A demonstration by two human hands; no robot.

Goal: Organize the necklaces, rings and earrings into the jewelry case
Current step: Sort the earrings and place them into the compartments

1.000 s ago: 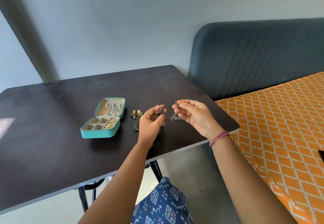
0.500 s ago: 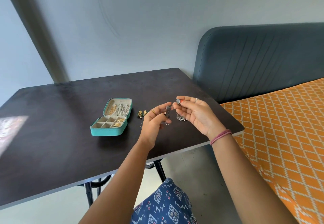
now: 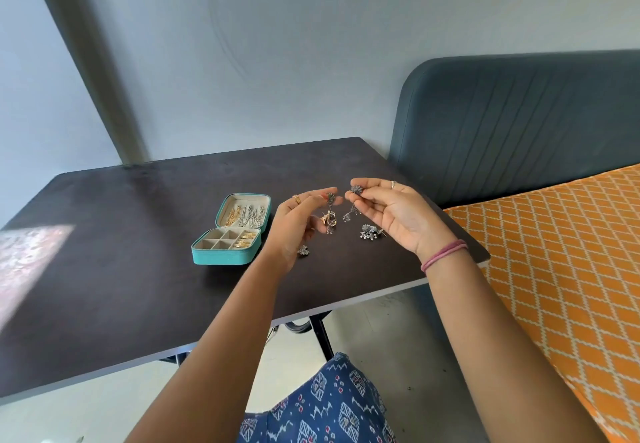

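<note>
Both hands have been raised slightly; one dangling earring is pinched by the left hand (image 3: 294, 224) fingers, another by the right hand (image 3: 394, 217) fingers.

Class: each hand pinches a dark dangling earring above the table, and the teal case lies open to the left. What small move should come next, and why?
Probably carry the left hand with its earring over to the open jewelry case: its front compartments look partly empty, and the right hand holds the matching earring.
</note>
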